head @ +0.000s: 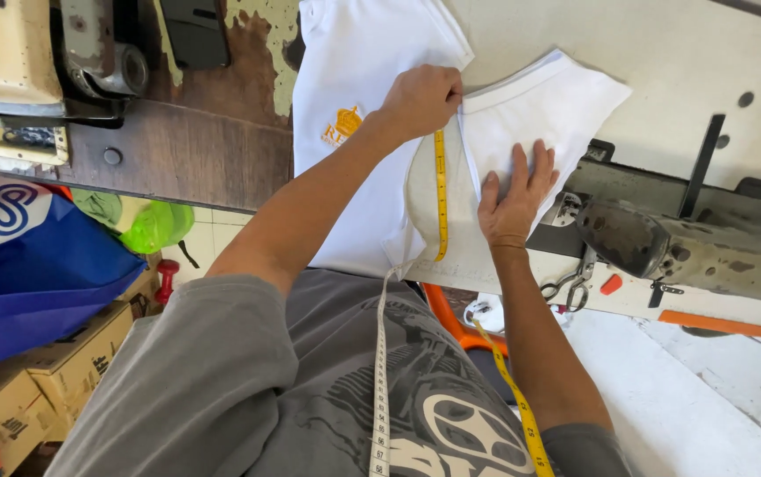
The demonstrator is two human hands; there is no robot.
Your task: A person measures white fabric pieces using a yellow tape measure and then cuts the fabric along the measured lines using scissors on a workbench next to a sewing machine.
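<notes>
A white shirt (354,185) with a small orange emblem (342,125) lies on the pale table (663,53), with one part folded over to the right. My left hand (422,97) pinches the end of a yellow tape measure (440,194) at the garment's upper edge. The tape runs straight down along a curved cut edge of the cloth. My right hand (517,199) lies flat, fingers spread, on the folded white part just right of the tape. The rest of the tape hangs around my neck over my grey shirt.
A worn grey sewing machine (689,247) lies at the right, with scissors (566,283) hanging beside it. Another cream machine (10,62) stands on a dark wooden table at upper left. Below it are a blue bag (27,274), a green object (155,225) and cardboard boxes (63,371).
</notes>
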